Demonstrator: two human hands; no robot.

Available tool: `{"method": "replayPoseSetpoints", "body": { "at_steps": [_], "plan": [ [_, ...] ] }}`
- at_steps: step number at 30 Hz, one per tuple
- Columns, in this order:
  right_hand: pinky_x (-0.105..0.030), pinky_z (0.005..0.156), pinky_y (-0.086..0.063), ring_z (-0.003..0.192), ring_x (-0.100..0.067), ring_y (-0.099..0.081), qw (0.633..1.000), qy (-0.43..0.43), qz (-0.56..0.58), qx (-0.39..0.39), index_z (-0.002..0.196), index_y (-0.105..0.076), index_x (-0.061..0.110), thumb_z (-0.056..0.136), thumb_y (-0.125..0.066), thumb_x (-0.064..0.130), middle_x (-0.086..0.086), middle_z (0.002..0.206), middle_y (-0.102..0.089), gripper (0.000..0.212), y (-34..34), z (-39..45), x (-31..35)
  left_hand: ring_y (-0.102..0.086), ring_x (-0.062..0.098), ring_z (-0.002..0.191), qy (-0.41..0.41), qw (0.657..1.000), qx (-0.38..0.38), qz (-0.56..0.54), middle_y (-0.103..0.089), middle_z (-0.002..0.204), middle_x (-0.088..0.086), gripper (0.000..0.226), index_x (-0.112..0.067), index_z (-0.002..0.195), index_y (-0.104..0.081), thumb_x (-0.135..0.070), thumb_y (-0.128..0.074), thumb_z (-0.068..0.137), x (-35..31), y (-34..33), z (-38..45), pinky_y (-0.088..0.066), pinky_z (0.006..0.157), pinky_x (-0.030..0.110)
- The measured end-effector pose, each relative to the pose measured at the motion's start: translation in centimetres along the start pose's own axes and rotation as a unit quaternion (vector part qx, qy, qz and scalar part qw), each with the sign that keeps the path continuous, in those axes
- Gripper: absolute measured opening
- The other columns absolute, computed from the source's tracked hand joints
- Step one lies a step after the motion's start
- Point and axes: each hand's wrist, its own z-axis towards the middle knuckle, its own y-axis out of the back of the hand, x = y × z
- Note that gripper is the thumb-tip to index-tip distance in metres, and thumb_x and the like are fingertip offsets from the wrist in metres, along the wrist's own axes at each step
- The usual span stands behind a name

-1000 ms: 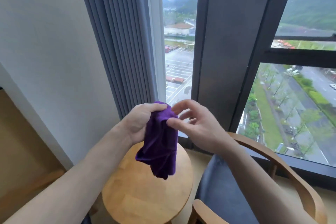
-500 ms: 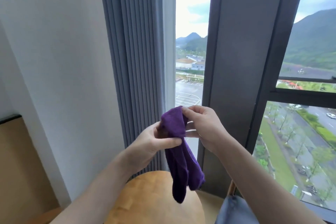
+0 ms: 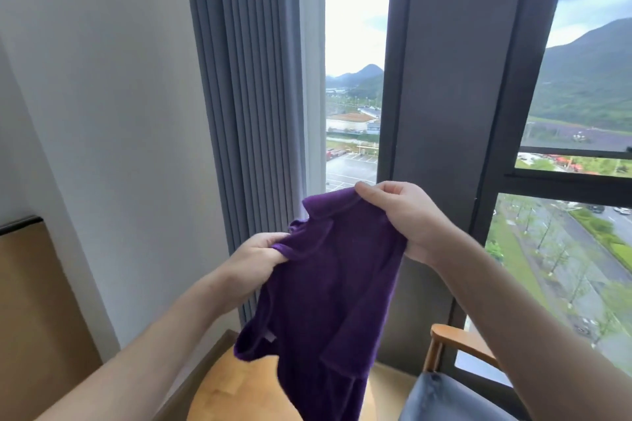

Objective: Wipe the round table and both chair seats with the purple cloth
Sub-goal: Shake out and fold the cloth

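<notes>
The purple cloth [image 3: 328, 287] hangs spread out in the air in front of me. My left hand [image 3: 254, 258] pinches its left upper edge and my right hand [image 3: 400, 212] grips its right upper corner, a little higher. Below the cloth, part of the round wooden table [image 3: 239, 390] shows at the bottom of the view, with the cloth's lower edge hanging over it. A chair with a wooden frame [image 3: 455, 340] and a grey seat [image 3: 448, 402] stands at the lower right. No second chair is in view.
Grey curtains [image 3: 246, 113] hang behind the table against a white wall [image 3: 102, 113]. A dark window frame [image 3: 455, 113] and glass run along the right. A tan panel [image 3: 30, 318] stands at the far left.
My hands have moved apart and the bunched cloth has opened into a wide hanging sheet. The view has tilted up, so less of the table and chair shows.
</notes>
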Motion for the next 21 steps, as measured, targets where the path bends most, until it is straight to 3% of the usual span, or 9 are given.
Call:
{"method": "replayPoseSetpoints", "body": {
  "at_steps": [3,5,9,15,18,21],
  "plan": [
    [-0.042,0.073,-0.063,0.084,-0.031,-0.076,0.996,-0.028,-0.035,0.071,0.103,-0.069,-0.001,0.086,-0.080,0.008,-0.021,0.099,-0.077,0.022,2.4,-0.1,0.7,-0.074,0.024,0.104,0.006,0.998,-0.040,0.037,-0.078,0.110,0.008,0.042,-0.023,0.106,-0.080,0.000,-0.045,0.102,0.3,1.1,0.3,-0.058,0.084,0.031],
    [-0.040,0.071,-0.063,0.081,-0.030,-0.076,0.995,-0.025,-0.066,0.068,0.105,-0.069,-0.001,0.086,-0.074,-0.003,-0.023,0.099,-0.076,0.020,3.3,0.1,0.8,-0.075,0.021,0.102,0.013,0.997,-0.069,0.037,-0.079,0.108,0.006,0.040,-0.028,0.104,-0.081,-0.006,-0.047,0.104,0.4,1.8,0.5,-0.058,0.081,0.028],
    [-0.042,0.073,-0.062,0.075,-0.027,-0.073,0.992,0.019,-0.118,0.029,0.093,-0.071,0.008,0.091,-0.072,0.005,-0.017,0.087,-0.076,0.005,3.4,1.0,0.7,-0.075,0.023,0.099,0.034,0.992,-0.116,0.042,-0.079,0.105,0.006,0.029,-0.021,0.104,-0.080,-0.014,-0.051,0.105,1.5,3.1,0.8,-0.055,0.078,0.030],
    [-0.043,0.069,-0.059,0.069,-0.025,-0.070,0.990,0.086,-0.115,0.011,0.078,-0.071,0.026,0.086,-0.078,0.019,-0.009,0.080,-0.075,0.012,2.9,2.1,0.9,-0.072,0.030,0.090,0.081,0.975,-0.156,0.139,-0.078,0.095,0.011,0.037,-0.011,0.103,-0.074,0.002,-0.040,0.102,5.0,4.6,0.6,-0.060,0.082,0.043],
    [-0.045,0.071,-0.059,0.071,-0.028,-0.070,0.992,0.096,-0.075,0.022,0.078,-0.072,0.026,0.079,-0.080,0.025,-0.011,0.082,-0.073,0.008,2.2,2.4,1.6,-0.068,0.031,0.082,0.106,0.964,-0.166,0.177,-0.073,0.093,0.017,0.047,-0.006,0.096,-0.071,0.015,-0.029,0.092,7.5,4.6,0.5,-0.056,0.067,0.036],
    [-0.048,0.074,-0.059,0.072,-0.028,-0.069,0.993,0.102,-0.055,0.026,0.078,-0.072,0.026,0.086,-0.080,0.020,-0.010,0.082,-0.071,0.012,0.9,3.0,2.4,-0.065,0.025,0.077,0.139,0.958,-0.147,0.203,-0.071,0.092,0.017,0.045,-0.003,0.094,-0.069,0.020,-0.030,0.088,11.1,3.7,0.0,-0.053,0.058,0.027]
  ]
}}
